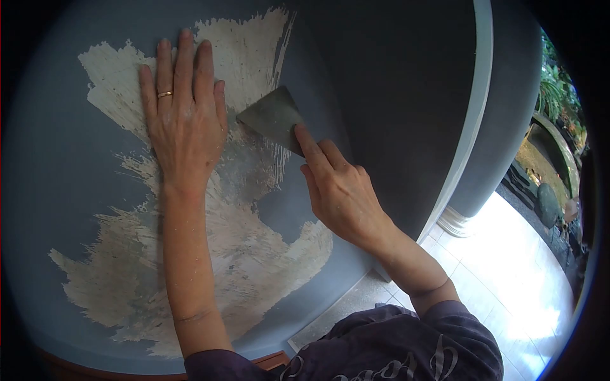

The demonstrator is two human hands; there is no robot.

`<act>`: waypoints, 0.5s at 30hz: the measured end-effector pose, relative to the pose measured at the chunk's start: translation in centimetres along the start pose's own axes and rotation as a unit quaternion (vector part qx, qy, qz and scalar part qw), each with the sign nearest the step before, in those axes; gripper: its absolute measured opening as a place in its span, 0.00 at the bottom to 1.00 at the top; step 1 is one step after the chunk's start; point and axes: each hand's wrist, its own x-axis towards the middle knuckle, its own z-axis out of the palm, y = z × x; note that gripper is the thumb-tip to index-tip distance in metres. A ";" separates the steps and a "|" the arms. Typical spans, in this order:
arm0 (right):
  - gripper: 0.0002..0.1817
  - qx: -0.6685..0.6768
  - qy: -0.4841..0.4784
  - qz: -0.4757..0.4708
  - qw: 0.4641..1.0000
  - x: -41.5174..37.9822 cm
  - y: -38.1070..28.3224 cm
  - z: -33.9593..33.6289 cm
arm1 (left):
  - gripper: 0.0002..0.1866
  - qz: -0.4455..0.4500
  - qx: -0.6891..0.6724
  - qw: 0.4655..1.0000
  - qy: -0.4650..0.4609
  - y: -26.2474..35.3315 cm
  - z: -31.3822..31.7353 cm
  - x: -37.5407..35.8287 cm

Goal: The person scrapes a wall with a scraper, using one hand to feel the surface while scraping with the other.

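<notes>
My left hand point(184, 120) lies flat on the wall with its fingers stretched upward and a ring on one finger. Nothing is in it. In my right hand point(340, 193) is a wide, flat scraper blade point(274, 119), with one finger stretched along it; its handle is hidden by the hand. The blade's far edge is against or very close to the wall. Around and below both hands, a large ragged pale patch point(254, 273) shows through the blue-grey paint of the wall point(51, 159).
A dark wall section point(394, 95) with a pale vertical edge point(467, 127) stands to the right. Beyond it are a rounded column point(515, 95), a brightly lit tiled floor point(508, 279) and plants point(556, 89). Reddish-brown trim point(114, 374) runs along the bottom left.
</notes>
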 end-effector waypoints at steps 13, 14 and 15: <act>0.22 0.012 0.034 -0.035 0.999 0.9 0.3 -0.3 | 0.21 -0.014 0.005 1.000 0.011 0.4 0.5 -0.2; 0.22 0.016 0.036 -0.033 0.999 0.9 0.3 -0.3 | 0.21 -0.015 0.003 1.000 0.013 0.4 0.6 -0.2; 0.21 0.022 0.049 -0.031 0.998 1.3 0.3 -0.3 | 0.21 -0.014 0.000 1.000 0.014 0.4 0.6 -0.2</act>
